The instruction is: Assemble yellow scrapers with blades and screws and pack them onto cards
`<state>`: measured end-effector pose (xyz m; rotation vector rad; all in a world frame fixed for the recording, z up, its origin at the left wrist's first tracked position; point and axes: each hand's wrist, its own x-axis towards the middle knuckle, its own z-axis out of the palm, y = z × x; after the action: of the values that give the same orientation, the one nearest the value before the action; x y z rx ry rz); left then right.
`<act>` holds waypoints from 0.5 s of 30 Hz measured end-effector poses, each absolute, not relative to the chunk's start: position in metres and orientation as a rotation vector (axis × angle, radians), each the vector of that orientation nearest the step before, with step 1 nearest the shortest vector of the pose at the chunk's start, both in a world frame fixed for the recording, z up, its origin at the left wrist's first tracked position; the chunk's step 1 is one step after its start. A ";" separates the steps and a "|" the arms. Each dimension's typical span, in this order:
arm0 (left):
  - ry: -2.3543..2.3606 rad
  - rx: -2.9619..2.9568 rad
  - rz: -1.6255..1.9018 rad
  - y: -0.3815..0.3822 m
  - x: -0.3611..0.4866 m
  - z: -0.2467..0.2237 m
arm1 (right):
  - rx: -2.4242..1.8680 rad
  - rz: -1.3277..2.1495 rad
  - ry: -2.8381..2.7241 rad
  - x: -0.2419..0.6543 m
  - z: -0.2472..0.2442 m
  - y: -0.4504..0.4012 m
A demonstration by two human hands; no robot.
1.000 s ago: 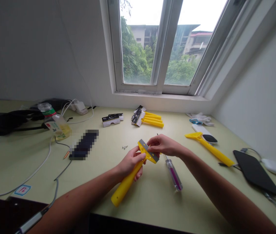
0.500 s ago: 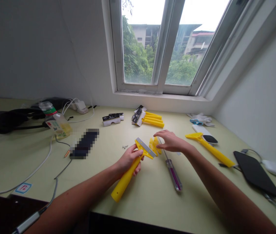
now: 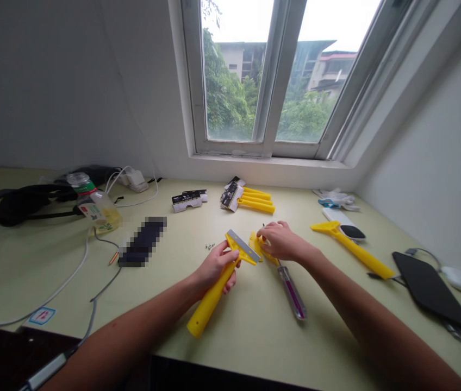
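pale table (image 3: 181,239) under window (image 3: 282,76), yellow scraper (image 3: 211,307) held near front edge
left hand (image 3: 215,269) grips scraper; right hand (image 3: 282,240) curled at yellow pieces (image 3: 252,239), can't tell if gripping; screwdriver (image 3: 292,293) just beside; working room toward front edge.

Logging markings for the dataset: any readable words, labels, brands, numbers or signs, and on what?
"12", probably: blue-bordered sticker at the desk edge; slightly blurred.
Black-and-white cartons: printed, too small to read.
Black-and-white sleeves by the yellow handles: same.
Bottle label: too blurred.
Held yellow scraper: no text visible.
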<state>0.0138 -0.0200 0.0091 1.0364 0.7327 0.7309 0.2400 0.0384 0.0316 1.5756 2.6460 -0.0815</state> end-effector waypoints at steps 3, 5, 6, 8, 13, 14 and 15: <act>0.730 1.028 0.728 -0.020 0.014 0.008 | 1.605 -0.083 2.612 0.238 0.033 0.035; 0.725 1.024 0.731 -0.019 0.014 0.007 | 1.624 -0.097 2.578 0.237 0.034 0.033; 0.721 1.025 0.734 -0.019 0.014 0.007 | 1.632 -0.109 2.562 0.237 0.034 0.032; 0.710 1.027 0.737 -0.018 0.014 0.007 | 1.641 -0.144 2.537 0.237 0.033 0.032; 0.710 1.028 0.728 -0.018 0.013 0.009 | 1.657 -0.280 2.497 0.239 0.031 0.035; 0.711 1.029 0.728 -0.019 0.013 0.009 | 1.639 -0.313 2.504 0.239 0.033 0.035; 0.711 1.030 0.728 -0.019 0.014 0.009 | 1.614 -0.345 2.519 0.239 0.035 0.036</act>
<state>0.0136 -0.0187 0.0093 1.0303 0.7107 0.7280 0.2393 0.0355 0.0350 1.6139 2.5189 -0.3447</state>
